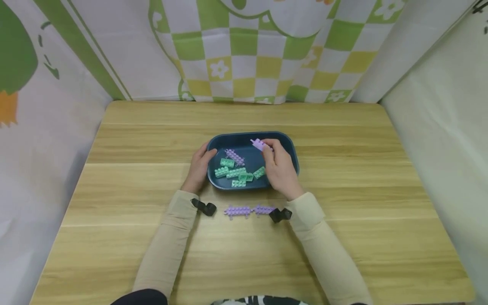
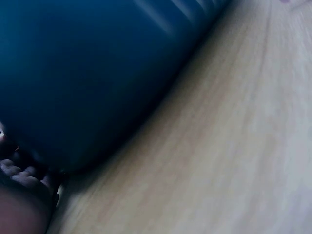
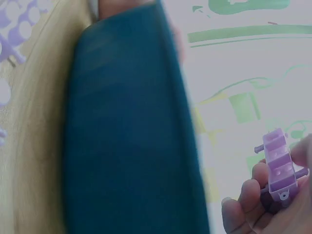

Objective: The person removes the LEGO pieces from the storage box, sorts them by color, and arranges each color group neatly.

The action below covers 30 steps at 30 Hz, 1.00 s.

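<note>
Dark blue tray (image 1: 236, 139), rounded corners, mid-worktop (image 1: 152, 140). Inside: studded purple brick (image 1: 234, 157) toward left far part; several studded mint-green bricks (image 1: 236, 173), mostly near side. Left hand (image 1: 199, 166) gripping tray's left end, thumb over rim. Right hand (image 1: 281, 167) pinching purple building piece (image 1: 258, 144) above tray's right far part: narrow, hollow partitioned underside, side pegs, small ring at end. Two purple studded pieces (image 1: 238, 211) in line on worktop, near side of tray.

A wood-grain table (image 1: 381, 190) carries a dark blue tray (image 1: 236, 138) with purple studded pieces (image 1: 238, 211) lying near it.
</note>
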Available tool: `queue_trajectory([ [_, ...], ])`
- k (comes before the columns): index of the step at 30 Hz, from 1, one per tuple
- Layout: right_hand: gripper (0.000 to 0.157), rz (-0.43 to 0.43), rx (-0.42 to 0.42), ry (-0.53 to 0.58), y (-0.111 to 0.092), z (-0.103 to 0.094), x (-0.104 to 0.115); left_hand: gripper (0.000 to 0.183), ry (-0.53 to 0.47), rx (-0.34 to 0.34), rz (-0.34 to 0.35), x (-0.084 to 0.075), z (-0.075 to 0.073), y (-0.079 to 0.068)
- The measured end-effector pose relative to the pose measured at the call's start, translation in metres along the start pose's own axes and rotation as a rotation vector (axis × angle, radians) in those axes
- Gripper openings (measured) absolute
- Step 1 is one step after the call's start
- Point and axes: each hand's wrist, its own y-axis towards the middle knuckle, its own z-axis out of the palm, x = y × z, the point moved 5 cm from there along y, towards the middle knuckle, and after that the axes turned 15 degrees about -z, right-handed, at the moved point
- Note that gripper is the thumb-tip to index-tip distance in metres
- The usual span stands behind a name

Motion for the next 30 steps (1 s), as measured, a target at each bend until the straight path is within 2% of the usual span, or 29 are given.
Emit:
queue_trajectory([
  [5,0.032,-0.054,0.013,0.049,-0.013,-0.012,0.007,0.046,-0.002,-0.008,-0.004,0.001,-0.002,0.001],
  [10,0.032,-0.024,0.072,0.103,-0.036,-0.027,0.007,0.045,0.009,-0.004,-0.012,0.001,-0.001,0.0],
  [14,0.033,0.004,0.09,0.085,-0.056,-0.039,0.004,0.044,0.008,0.0,-0.011,0.001,-0.001,0.0],
  [21,0.025,-0.051,0.059,-0.014,-0.085,-0.05,-0.003,0.044,0.003,0.01,0.0,0.001,0.0,0.001],
  [30,0.024,0.024,-0.029,0.059,-0.112,-0.049,-0.016,0.048,0.045,-0.027,0.013,-0.002,0.0,-0.001],
])
